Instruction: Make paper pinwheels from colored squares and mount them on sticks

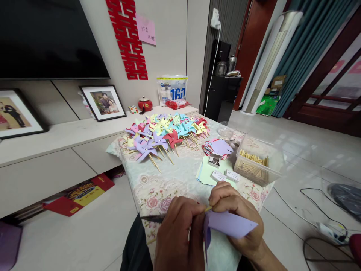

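Two sets of fingers are pinched narrow: from here, the left hand (183, 229) and right hand (238, 205) hold folded lilac paper (231, 223) and a thin yellowish stick (208, 208) between them, above a floral pale-green tablecloth (169, 180).

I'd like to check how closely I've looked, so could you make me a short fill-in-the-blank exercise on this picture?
1. The paper piece at the left hand and the right hand is coloured ____.
2. Beyond the hands, on the flowered tablecloth, sits a cluster of many-coloured paper ____ on sticks.
3. The clear plastic box holds many short, yellowish ____.
4. The patterned cut-out on the wall beside the television is coloured ____.

Missing words: purple; pinwheels; sticks; red.
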A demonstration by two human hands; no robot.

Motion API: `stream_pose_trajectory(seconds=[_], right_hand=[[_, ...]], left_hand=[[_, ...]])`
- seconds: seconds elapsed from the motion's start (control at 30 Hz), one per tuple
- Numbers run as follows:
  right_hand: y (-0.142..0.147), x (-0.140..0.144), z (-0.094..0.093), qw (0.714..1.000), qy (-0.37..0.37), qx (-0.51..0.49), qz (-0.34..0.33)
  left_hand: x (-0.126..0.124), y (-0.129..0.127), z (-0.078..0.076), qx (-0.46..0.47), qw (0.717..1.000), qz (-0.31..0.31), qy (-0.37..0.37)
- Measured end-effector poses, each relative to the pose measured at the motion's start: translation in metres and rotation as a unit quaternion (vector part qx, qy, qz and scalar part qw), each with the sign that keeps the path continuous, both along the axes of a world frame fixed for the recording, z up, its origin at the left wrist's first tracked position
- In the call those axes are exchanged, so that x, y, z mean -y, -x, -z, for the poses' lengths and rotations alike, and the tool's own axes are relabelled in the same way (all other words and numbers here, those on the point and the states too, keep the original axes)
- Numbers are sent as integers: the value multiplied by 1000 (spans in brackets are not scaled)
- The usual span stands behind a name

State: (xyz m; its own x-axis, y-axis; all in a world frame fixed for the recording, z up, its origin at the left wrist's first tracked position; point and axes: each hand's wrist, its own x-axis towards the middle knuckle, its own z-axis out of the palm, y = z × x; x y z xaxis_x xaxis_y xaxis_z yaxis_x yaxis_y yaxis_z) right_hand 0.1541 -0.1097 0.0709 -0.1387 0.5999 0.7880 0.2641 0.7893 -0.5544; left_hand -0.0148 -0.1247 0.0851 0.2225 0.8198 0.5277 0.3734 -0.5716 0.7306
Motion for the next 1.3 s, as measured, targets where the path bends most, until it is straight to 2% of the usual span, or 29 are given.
stream_pose_trajectory(seconds=[0.23,0.43,0.7,0.8,0.9,0.97,1.03,1.1,1.17,1.3], right_hand=[[3,0,12,998,11,-62,-24],[6,-1,9,997,1,-78,-22],[7,-2,8,998,2,-53,-18],[5,-5,6,999,50,-6,12],[0,-13,2,984,163,43,59],[-2,-19,0,966,242,59,67],[-3,-25,-1,950,302,59,43],[-3,-28,0,937,348,44,1],[-5,-29,5,926,375,14,-28],[-13,-25,19,930,366,-33,-4]], left_hand=[[-3,6,2,-24,999,16,-17],[2,-4,5,54,998,-10,9],[6,-6,10,79,996,-18,34],[0,-4,16,106,991,-16,77],[-8,-5,25,175,961,5,216],[-13,-9,31,248,910,44,330],[-16,-14,38,325,860,46,391],[-20,-17,45,360,835,22,416],[-24,-19,53,368,824,-4,431],[-31,-17,69,396,800,-13,451]])
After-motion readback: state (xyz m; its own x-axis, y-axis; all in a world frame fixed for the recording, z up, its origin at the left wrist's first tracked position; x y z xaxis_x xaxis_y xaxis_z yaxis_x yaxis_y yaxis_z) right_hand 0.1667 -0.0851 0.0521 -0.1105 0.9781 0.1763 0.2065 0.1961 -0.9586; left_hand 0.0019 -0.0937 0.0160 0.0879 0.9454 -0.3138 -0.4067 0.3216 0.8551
